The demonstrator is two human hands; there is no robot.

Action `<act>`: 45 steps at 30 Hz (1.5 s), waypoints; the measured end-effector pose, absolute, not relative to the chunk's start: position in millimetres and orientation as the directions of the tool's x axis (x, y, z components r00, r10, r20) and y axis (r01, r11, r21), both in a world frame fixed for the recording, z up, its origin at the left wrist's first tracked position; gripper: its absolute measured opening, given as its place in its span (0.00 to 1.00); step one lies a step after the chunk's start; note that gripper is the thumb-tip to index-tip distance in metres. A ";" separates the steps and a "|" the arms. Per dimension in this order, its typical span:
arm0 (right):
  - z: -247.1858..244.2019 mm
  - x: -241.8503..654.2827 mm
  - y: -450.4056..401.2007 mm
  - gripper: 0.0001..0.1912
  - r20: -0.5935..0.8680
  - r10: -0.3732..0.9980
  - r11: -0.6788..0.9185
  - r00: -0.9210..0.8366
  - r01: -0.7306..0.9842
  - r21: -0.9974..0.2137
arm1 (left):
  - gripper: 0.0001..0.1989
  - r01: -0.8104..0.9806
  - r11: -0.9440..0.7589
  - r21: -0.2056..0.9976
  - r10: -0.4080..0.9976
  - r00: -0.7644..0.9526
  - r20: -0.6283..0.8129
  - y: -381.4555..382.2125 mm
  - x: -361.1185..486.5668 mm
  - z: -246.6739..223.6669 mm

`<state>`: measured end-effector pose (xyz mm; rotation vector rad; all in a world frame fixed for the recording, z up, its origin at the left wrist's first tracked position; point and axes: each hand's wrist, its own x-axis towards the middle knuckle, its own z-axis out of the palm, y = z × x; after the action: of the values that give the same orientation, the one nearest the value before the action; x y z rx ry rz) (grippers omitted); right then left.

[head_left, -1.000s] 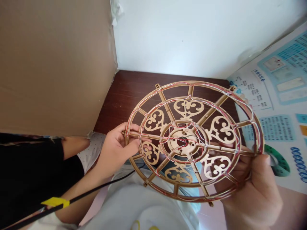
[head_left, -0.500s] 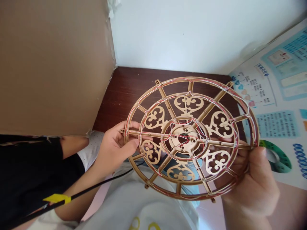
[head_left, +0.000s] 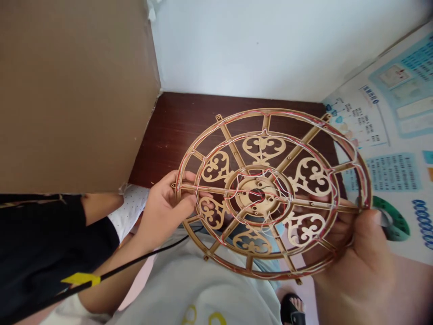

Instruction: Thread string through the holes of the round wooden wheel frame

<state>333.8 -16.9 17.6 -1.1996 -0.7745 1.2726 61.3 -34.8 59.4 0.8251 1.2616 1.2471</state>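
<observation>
1. A round fretwork frame (head_left: pixel 264 146) of tan laser-cut wood or similar board is held between both hands, above the white shirt (head_left: pixel 199 289) worn by the person, with its face tilted up toward the head camera.
2. The frame is built from two concentric rings, straight spokes, heart-shaped scroll panels and a central hub (head_left: pixel 260 195) pierced with small holes.
3. Thin red and white wires (head_left: pixel 280 185) are run along the rings and spokes, and a looser tangle of them is gathered around the hub.
4. The grip of the left hand (head_left: pixel 162 210) is closed on the frame's outer rim and a spoke at the near left side, which are pinched between the thumb in front and the fingers curled behind.
5. The grip of the right hand (head_left: pixel 361 266) is closed on the opposite side of the rim, with the thumb pressed on the front and the fingers (head_left: pixel 309 197) spread behind the frame, partly seen through its openings.
6. A dark wood table (head_left: pixel 162 135) is seen beyond the frame, though contact between them cannot be told.
7. A cardboard sheet (head_left: pixel 74 95) stands to the left of the table, a white wall (head_left: pixel 264 45) rises behind it, and a printed poster (head_left: pixel 394 180) with blue panels lies to the right.
8. A black cord (head_left: pixel 135 257) with a yellow tag (head_left: pixel 81 279) crosses the left forearm, and a sandal (head_left: pixel 291 310) is seen at the bottom edge.
</observation>
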 end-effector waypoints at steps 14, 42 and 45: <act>15.8 325.3 -8.9 0.20 -0.234 0.953 -0.142 0.193 -0.399 -0.906 | 0.16 -0.216 0.261 0.941 0.941 -0.161 -0.298 -23.5 56.4 47.8; -16.8 337.5 60.9 0.23 -0.462 0.887 -0.439 -0.011 -0.328 -0.836 | 0.15 -0.214 0.397 0.893 0.906 -0.064 -0.418 40.3 31.4 12.2; -15.5 335.5 63.2 0.22 -0.448 0.893 -0.437 -0.038 -0.312 -0.844 | 0.16 -0.222 0.404 0.888 0.904 -0.056 -0.425 40.7 30.2 11.1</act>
<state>335.5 63.2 -15.5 -1.2971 -0.6836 1.6423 30.2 40.7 11.1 0.6931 1.3024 1.0485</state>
